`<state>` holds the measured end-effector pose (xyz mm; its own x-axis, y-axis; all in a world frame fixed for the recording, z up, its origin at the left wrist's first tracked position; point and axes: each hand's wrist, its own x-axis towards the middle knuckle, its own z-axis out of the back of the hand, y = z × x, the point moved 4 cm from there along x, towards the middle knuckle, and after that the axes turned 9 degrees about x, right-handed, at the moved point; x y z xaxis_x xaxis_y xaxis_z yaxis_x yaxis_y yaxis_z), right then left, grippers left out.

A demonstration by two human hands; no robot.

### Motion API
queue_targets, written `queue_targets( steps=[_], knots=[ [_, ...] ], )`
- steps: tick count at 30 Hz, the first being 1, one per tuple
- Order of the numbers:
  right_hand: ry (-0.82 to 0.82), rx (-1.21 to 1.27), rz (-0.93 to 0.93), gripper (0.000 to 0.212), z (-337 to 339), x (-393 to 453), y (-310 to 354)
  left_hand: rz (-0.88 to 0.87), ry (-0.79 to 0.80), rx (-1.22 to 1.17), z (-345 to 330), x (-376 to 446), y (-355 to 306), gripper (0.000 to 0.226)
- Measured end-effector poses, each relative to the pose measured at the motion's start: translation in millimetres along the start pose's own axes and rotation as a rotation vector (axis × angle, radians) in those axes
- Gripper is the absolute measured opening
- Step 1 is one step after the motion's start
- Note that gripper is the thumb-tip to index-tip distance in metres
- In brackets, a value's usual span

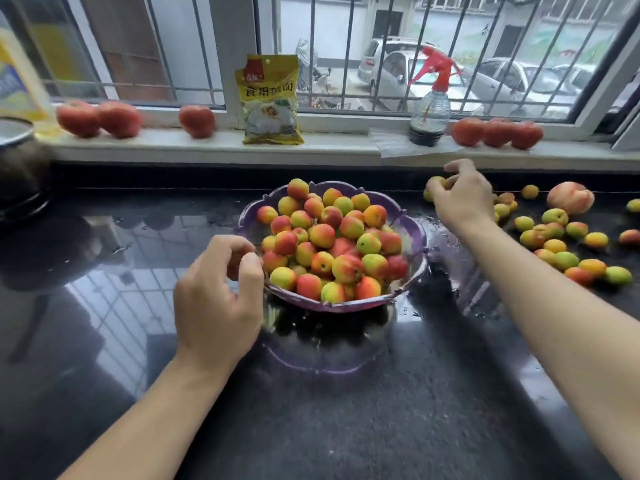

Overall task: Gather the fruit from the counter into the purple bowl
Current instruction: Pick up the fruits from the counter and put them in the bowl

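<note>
Fruit (437,183) pinched in right hand (462,199)

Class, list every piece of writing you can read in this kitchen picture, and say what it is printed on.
"食用" then two blurred characters: yellow packet on the windowsill.
Small red logo on the same packet: too blurred to read.
Yellow and blue package at far left: print blurred, unreadable.

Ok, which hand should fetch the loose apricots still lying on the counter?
Right. The right hand is already out over the scattered apricots right of the purple bowl, fingers curled on some. The left hand sits at the bowl's near-left rim, away from them.
</note>
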<state>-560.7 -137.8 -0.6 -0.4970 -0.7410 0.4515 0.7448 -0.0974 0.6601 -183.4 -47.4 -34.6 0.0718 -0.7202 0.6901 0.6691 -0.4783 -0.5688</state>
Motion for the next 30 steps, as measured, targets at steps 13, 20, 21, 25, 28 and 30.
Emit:
queue_targets(
  steps=[13,20,21,25,28,30],
  knots=[
    [0.638,0.071,0.302,0.012,28,-166,133,-0.121,0.119,-0.023,8,-18,6,0.031],
    [0.333,0.052,0.129,0.02,68,-126,85,-0.263,0.185,-0.044,3,-23,-13,0.031],
    [0.278,0.02,0.097,0.021,74,-114,69,-0.268,0.193,-0.046,1,-23,-13,0.031],
    [0.127,-0.147,-0.079,0.025,81,-70,-10,-0.241,0.206,-0.052,-9,-20,-12,0.033],
    [0.148,-0.285,-0.128,0.039,68,-49,-51,-0.21,0.208,-0.058,-16,-17,-12,0.034],
    [0.189,-0.366,-0.126,0.049,56,-34,-66,-0.2,0.216,-0.076,-18,-17,-12,0.033]
  ],
)
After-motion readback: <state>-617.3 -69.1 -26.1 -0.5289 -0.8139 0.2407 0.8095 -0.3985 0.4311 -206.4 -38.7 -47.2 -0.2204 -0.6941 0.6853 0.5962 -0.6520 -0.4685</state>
